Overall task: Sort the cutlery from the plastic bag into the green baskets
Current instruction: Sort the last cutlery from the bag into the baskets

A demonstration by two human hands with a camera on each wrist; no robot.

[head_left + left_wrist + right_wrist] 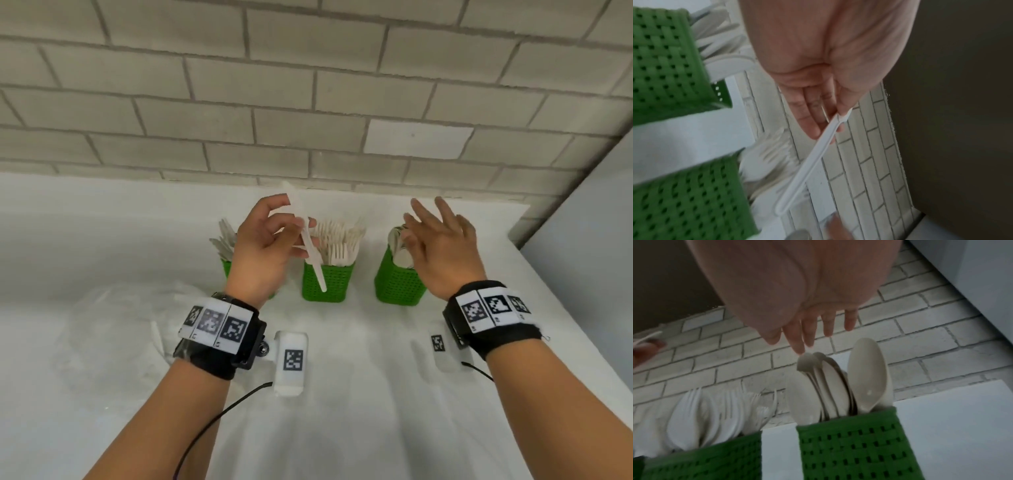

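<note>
We pinch the light, thin, bendy plastic knife [310, 245] mid-handle in our left hand [265, 253], while our right hand [442, 246] stays-free, fingers spread.

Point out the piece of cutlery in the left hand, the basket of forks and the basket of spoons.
white utensil [313, 255], head view, mid-handle.
fork basket [327, 282], head view, front wall.
spoon basket [397, 284], head view, front wall.

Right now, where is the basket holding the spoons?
In the head view, the spoon basket stands rightmost of three on the white counter, right of the fork basket, under the right hand.
</note>
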